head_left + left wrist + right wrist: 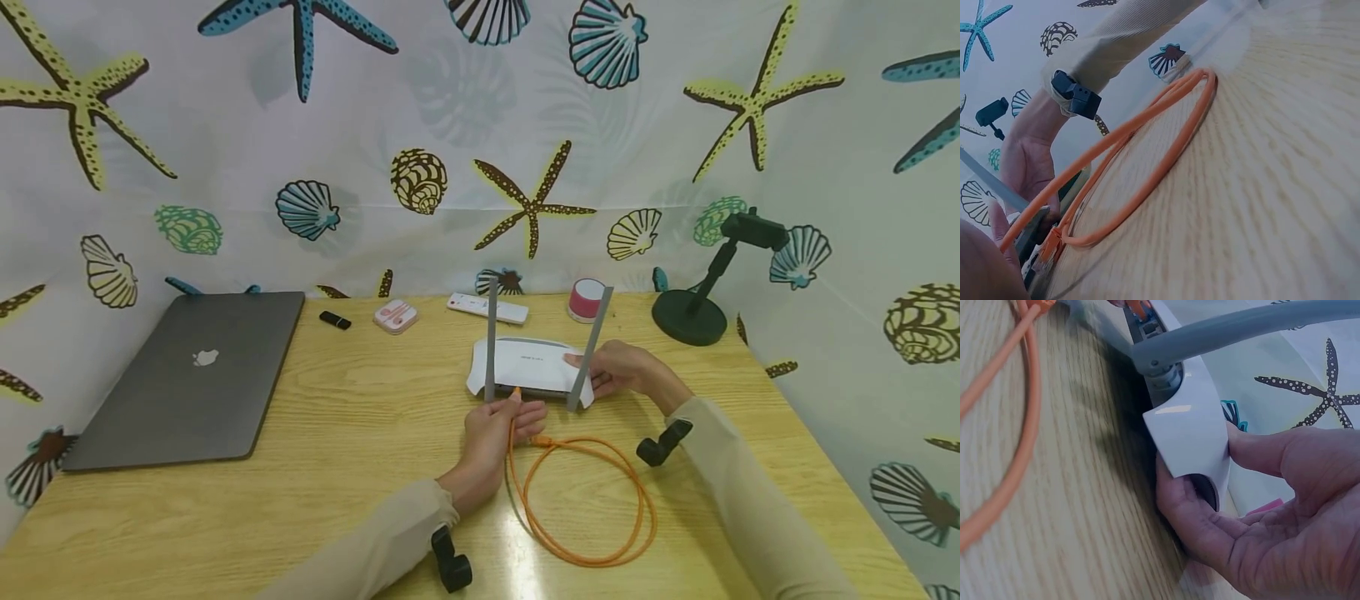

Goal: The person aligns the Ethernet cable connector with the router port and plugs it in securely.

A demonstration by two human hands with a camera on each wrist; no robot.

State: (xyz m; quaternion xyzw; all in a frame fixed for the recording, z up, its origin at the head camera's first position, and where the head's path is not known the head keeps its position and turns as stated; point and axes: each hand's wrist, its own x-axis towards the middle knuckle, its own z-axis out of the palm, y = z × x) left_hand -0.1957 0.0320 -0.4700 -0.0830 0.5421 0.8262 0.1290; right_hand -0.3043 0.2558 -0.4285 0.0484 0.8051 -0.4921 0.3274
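Note:
A white router (pixel 534 357) with two grey antennas stands toward the back of the table. My right hand (pixel 633 369) grips its right end, thumb on top and fingers curled underneath in the right wrist view. With its thumb and fingers, my left hand (pixel 487 442) pinches one end of an orange network cable (pixel 592 564) at the router's near side. That end's plug meets the row of ports there, partly hidden by the fingers. The cable's other plug (pixel 542 441) lies beside the left fingertips, and the rest forms a loop on the wood.
A closed grey laptop (pixel 180 392) lies at the left. Along the back are a black USB stick (pixel 334 320), a small pink-and-white case (pixel 395 316), a white remote (pixel 487 308) and a pink-and-white round container (pixel 585 301). A black stand (pixel 690 317) occupies the back right.

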